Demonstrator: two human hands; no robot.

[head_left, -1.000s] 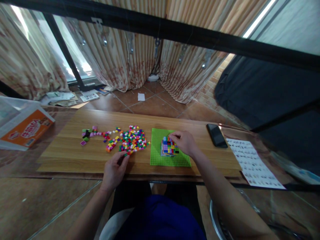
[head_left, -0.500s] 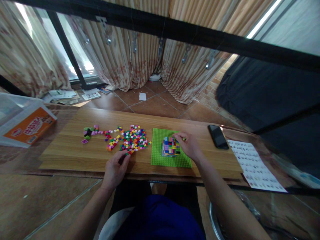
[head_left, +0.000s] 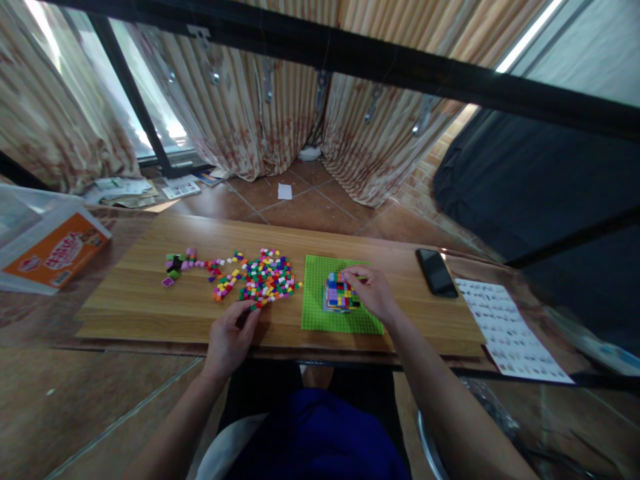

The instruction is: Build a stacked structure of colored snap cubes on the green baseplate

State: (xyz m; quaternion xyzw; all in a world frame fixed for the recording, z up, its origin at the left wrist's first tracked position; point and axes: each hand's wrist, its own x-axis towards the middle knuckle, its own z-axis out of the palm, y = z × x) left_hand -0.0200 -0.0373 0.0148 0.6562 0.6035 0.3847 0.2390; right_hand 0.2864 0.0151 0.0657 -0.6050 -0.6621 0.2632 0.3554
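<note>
A block of many-coloured small bricks (head_left: 339, 294) stands on a green baseplate (head_left: 320, 317) on the wooden table. My right hand (head_left: 373, 293) is at the block's top right edge, fingers pinched on a small green brick. My left hand (head_left: 231, 337) rests at the table's near edge, fingers curled and pinching at the front of a pile of loose coloured bricks (head_left: 265, 277). What the left fingers hold is too small to name.
More loose bricks (head_left: 180, 265) trail off to the left. A black phone (head_left: 437, 272) lies right of the baseplate, and a printed sheet (head_left: 505, 332) beyond it. An orange-labelled box (head_left: 50, 250) sits at far left. The wooden table (head_left: 150, 307) ends close to my body.
My right hand drew slightly away to the right of the block, then came back to its top edge with a green brick. The left hand stayed at the pile's front.
</note>
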